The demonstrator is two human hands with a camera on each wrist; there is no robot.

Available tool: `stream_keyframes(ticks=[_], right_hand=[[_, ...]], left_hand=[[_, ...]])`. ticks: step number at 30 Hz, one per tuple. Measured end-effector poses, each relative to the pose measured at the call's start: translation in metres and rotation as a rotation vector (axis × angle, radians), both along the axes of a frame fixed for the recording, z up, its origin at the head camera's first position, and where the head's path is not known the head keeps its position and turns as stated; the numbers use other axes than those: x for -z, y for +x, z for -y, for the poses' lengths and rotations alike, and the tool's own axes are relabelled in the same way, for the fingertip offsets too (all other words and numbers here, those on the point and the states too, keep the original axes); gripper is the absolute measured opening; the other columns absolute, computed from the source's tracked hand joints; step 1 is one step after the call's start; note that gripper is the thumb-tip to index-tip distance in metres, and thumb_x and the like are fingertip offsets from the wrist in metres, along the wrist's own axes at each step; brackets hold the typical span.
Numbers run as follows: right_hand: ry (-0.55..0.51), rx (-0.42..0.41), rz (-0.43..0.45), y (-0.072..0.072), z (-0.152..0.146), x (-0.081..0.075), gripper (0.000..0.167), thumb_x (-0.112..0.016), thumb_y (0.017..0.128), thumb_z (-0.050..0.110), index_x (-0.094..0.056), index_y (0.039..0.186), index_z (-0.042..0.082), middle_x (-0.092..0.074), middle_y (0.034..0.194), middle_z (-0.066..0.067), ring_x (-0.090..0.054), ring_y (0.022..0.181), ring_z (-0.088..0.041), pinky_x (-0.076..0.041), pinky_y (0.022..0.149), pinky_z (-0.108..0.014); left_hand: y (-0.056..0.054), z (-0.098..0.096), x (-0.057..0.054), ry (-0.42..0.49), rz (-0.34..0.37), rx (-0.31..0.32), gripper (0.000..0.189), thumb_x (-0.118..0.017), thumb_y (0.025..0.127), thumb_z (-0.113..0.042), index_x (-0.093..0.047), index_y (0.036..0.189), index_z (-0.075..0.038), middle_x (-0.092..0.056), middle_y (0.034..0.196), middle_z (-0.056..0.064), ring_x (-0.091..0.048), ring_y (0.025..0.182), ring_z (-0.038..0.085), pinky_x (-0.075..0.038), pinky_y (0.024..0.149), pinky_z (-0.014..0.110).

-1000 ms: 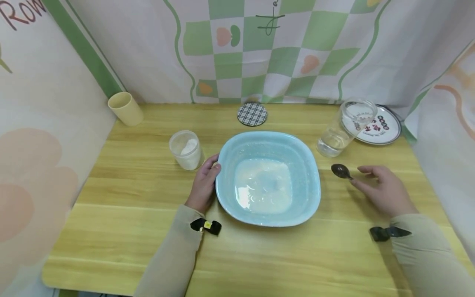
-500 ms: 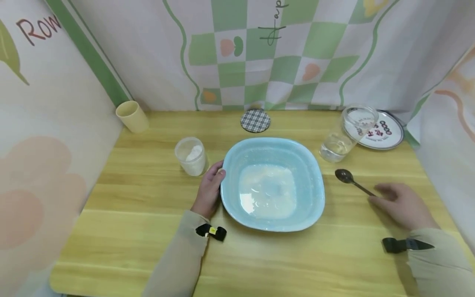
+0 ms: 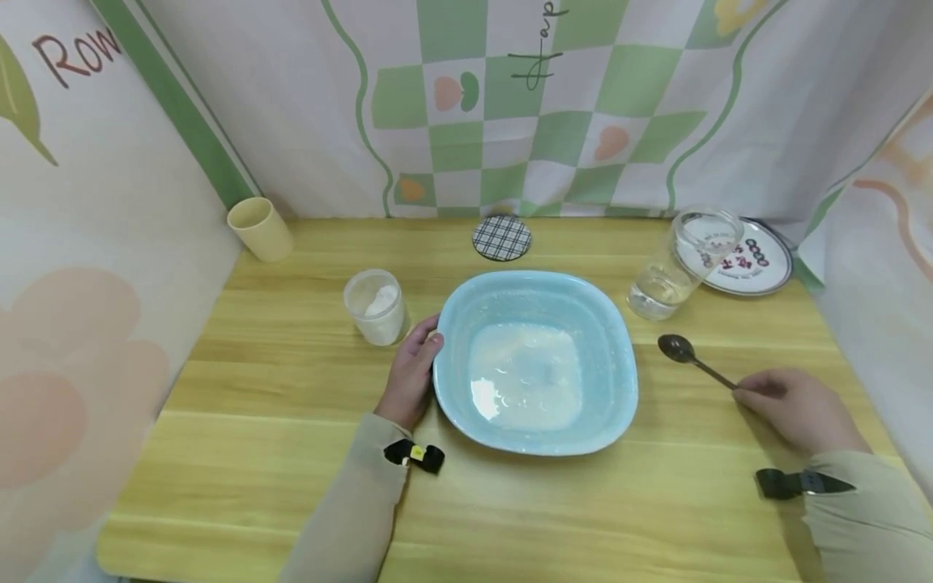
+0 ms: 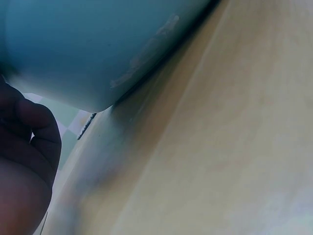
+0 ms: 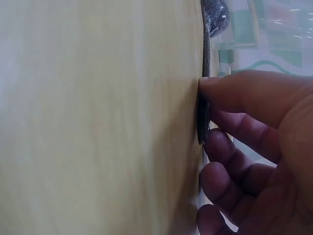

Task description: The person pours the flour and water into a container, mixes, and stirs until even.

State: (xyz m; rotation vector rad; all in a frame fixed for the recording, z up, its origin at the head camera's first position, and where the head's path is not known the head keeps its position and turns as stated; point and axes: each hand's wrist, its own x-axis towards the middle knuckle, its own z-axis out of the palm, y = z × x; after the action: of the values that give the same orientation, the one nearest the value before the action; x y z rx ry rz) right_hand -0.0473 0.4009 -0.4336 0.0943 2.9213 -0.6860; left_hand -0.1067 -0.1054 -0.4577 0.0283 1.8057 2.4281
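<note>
A light-blue basin (image 3: 535, 441) with a shallow layer of milky liquid (image 3: 525, 376) stands mid-table. My left hand (image 3: 410, 376) grips its left side, thumb at the rim; the fingers behind it are partly hidden. In the left wrist view the basin's outer wall (image 4: 98, 49) fills the top, beside the curled left hand (image 4: 24, 156). To the right of the basin lies a dark brown spoon (image 3: 678, 348), bowl pointing left. My right hand (image 3: 802, 409) pinches the handle's end. Thumb and forefinger meet around the handle (image 5: 203, 117) in the right wrist view.
A clear jar of white powder (image 3: 379, 312) stands just left of the basin. Beyond the spoon are a glass jug of clear liquid (image 3: 659, 287) and a patterned plate (image 3: 765, 279). A checked coaster (image 3: 501, 237) and a yellow cup (image 3: 262, 231) sit at the back.
My right hand has slid back from near the spoon's bowl to the handle's end and now pinches it. The spoon lies about where it was. My left hand stays on the basin.
</note>
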Motion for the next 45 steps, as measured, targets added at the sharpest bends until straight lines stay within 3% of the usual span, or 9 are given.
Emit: stream_keyframes(ticks=[9, 19, 27, 36, 42, 43, 45], right_hand=[[0.036, -0.026, 0.032, -0.004, 0.001, -0.001, 0.036, -0.07, 0.093, 0.034, -0.071, 0.104, -0.001, -0.072, 0.101, -0.023, -0.062, 0.095, -0.049, -0.044, 0.076, -0.061], [0.031, -0.091, 0.118, -0.013, -0.006, 0.0, 0.033, -0.071, 0.093, 0.031, -0.069, 0.1, -0.002, -0.07, 0.089, -0.011, -0.063, 0.08, -0.026, -0.048, 0.074, -0.055], [0.017, -0.099, 0.13, -0.014, -0.004, -0.002, 0.034, -0.071, 0.093, 0.031, -0.069, 0.1, -0.002, -0.07, 0.089, -0.009, -0.062, 0.08, -0.023, -0.048, 0.074, -0.051], [0.006, -0.094, 0.096, -0.009, 0.004, -0.004, 0.033, -0.071, 0.093, 0.035, -0.07, 0.103, 0.003, -0.072, 0.095, -0.012, -0.064, 0.086, -0.024, -0.047, 0.075, -0.05], [-0.035, -0.088, 0.028, -0.004, 0.005, 0.0, 0.036, -0.067, 0.097, 0.036, -0.07, 0.113, 0.004, -0.069, 0.112, -0.026, -0.061, 0.102, -0.047, -0.043, 0.08, -0.063], [-0.041, -0.08, 0.011, -0.002, 0.005, 0.0, 0.035, -0.067, 0.097, 0.035, -0.07, 0.114, 0.005, -0.069, 0.113, -0.026, -0.062, 0.102, -0.045, -0.043, 0.08, -0.063], [-0.051, -0.06, -0.025, 0.0, 0.006, 0.0, 0.032, -0.066, 0.098, 0.033, -0.07, 0.113, 0.006, -0.069, 0.112, -0.026, -0.065, 0.096, -0.028, -0.044, 0.079, -0.057]], left_hand=[[0.0, 0.001, 0.002, 0.005, 0.0, 0.008, 0.042, -0.054, 0.101, -0.023, -0.056, 0.139, -0.006, -0.064, 0.125, 0.02, -0.066, 0.098, 0.019, -0.056, 0.086, 0.031], [-0.001, 0.0, 0.002, 0.005, -0.013, 0.003, 0.043, -0.054, 0.1, -0.024, -0.056, 0.139, -0.004, -0.064, 0.126, 0.017, -0.065, 0.1, 0.018, -0.055, 0.088, 0.03], [-0.001, 0.0, 0.002, 0.005, -0.008, 0.005, 0.043, -0.054, 0.1, -0.024, -0.055, 0.139, -0.004, -0.064, 0.127, 0.018, -0.066, 0.099, 0.017, -0.055, 0.087, 0.03], [0.0, 0.001, 0.0, 0.0, -0.017, 0.005, 0.043, -0.054, 0.101, -0.025, -0.055, 0.14, -0.005, -0.061, 0.132, 0.018, -0.064, 0.106, 0.019, -0.054, 0.092, 0.032], [0.0, 0.0, -0.003, 0.011, -0.021, 0.009, 0.043, -0.053, 0.103, -0.021, -0.053, 0.141, -0.001, -0.061, 0.132, 0.021, -0.063, 0.106, 0.019, -0.054, 0.092, 0.031], [0.0, 0.0, -0.003, 0.012, -0.019, 0.009, 0.043, -0.053, 0.103, -0.021, -0.052, 0.141, -0.001, -0.061, 0.132, 0.022, -0.063, 0.105, 0.019, -0.054, 0.091, 0.031], [0.0, 0.0, -0.002, 0.013, -0.015, 0.009, 0.044, -0.053, 0.102, -0.021, -0.053, 0.141, -0.001, -0.061, 0.132, 0.022, -0.063, 0.105, 0.019, -0.054, 0.091, 0.031]])
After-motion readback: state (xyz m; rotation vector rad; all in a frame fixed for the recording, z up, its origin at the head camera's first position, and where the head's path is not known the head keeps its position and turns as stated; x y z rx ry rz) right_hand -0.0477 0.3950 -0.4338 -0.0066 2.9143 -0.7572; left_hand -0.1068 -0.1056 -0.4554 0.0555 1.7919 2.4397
